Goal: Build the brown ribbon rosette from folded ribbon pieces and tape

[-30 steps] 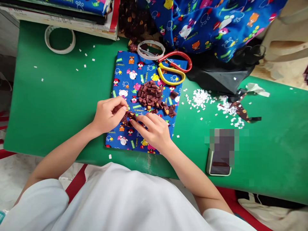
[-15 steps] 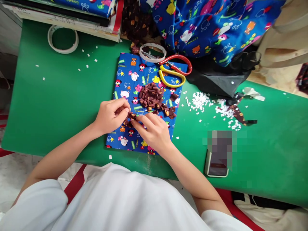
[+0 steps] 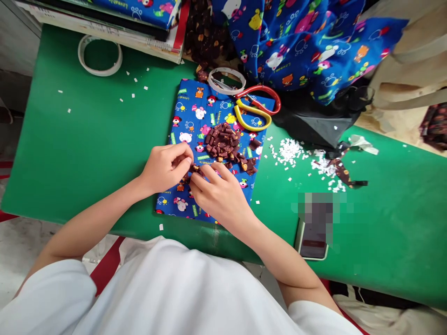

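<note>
My left hand (image 3: 165,166) and my right hand (image 3: 220,194) meet over a blue cartoon-print fabric panel (image 3: 195,116) lying on the green table (image 3: 80,135). Both pinch the same small brown fabric piece (image 3: 193,170) between their fingertips, fingers curled together. Just beyond them a pile of small folded brown fabric pieces (image 3: 223,139) rests on the panel, with a few looser ones (image 3: 247,164) to its right.
Red and yellow scissors (image 3: 256,109) and a tape roll (image 3: 226,80) lie at the panel's far edge. Another tape roll (image 3: 99,55) sits far left. White paper bits (image 3: 289,150), a brown strip (image 3: 340,168) and a phone (image 3: 312,235) lie right. Print cloth (image 3: 300,42) is heaped behind.
The view has shifted slightly, so things sit a little right and lower. My hands have drawn closer together on the brown piece; my right fingers have curled in more.
</note>
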Motion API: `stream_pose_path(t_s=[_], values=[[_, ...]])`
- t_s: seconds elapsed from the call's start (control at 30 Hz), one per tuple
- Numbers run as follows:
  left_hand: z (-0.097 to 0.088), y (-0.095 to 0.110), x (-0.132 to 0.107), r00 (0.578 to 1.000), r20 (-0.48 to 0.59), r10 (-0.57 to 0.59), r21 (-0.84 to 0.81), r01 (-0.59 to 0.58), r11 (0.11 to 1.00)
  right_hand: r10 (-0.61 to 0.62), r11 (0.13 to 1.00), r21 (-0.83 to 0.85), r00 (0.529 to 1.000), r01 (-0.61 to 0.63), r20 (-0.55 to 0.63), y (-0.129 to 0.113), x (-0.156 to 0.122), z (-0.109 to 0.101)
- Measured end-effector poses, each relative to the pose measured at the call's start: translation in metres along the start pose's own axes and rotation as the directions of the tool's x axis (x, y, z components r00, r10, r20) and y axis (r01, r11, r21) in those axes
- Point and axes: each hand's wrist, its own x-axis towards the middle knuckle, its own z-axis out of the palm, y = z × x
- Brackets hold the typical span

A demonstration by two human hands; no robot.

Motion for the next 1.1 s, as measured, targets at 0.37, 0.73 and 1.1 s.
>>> stream_pose_path(t_s=[0.37, 0.73, 1.1], values=[[0.001, -0.003, 0.001, 1.0, 0.016, -0.022, -0.005, 0.022, 1.0, 0.185, 0.959, 0.198, 0.978, -0.202, 0.099, 0.017, -0.017, 0.004], [-0.002, -0.003, 0.003, 1.0, 0.005, -0.016, 0.038, 0.016, 0.999, 0.65, 0.66, 0.634, 0.728, -0.402, -0.216, 0.05, -0.042, 0.008], [-0.005, -0.002, 0.006, 0.996, -0.018, -0.087, 0.034, 0.087, 0.996, 0.826, 0.56, 0.372, 0.465, -0.74, -0.317, 0.096, -0.099, 0.039]])
